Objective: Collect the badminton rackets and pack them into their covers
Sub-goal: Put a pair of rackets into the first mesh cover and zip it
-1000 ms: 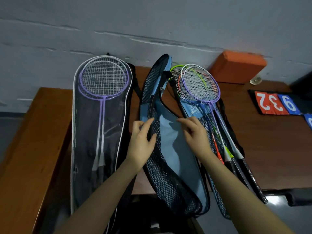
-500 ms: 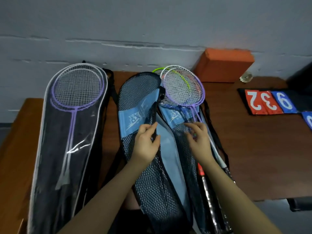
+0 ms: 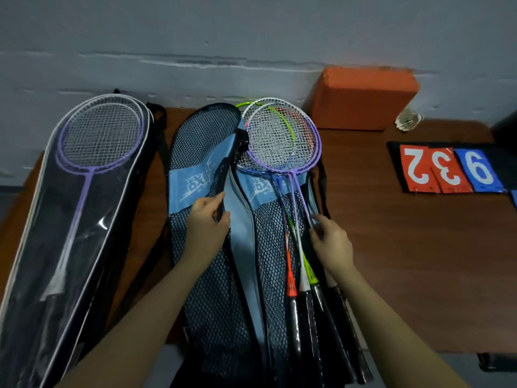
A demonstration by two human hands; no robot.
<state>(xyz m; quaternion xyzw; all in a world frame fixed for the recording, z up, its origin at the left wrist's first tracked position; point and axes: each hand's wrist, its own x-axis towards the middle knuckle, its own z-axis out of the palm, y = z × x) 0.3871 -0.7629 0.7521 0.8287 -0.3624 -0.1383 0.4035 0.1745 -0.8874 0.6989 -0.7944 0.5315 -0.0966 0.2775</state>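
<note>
While two purple rackets (image 3: 92, 152) lie inside the clear-fronted black cover (image 3: 33, 247), our left hand (image 3: 207, 231) fingers pinch the opened blue mesh cover (image 3: 212, 303); our right hand (image 3: 331, 243) fingers, now lower, pinch a loose racket shaft (image 3: 303, 203)

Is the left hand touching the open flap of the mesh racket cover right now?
Touching. The head view shows the left hand pinching the dark edge of the mesh cover flap between thumb and fingers.

Orange block (image 3: 361, 99): at 1 o'clock, against the grey wall (image 3: 251, 29). Shuttlecock (image 3: 409, 121): just right of the block. Number cards (image 3: 447, 169), red and blue, showing 2, 3, 9: at 3 o'clock on the wooden table (image 3: 405, 261).
</note>
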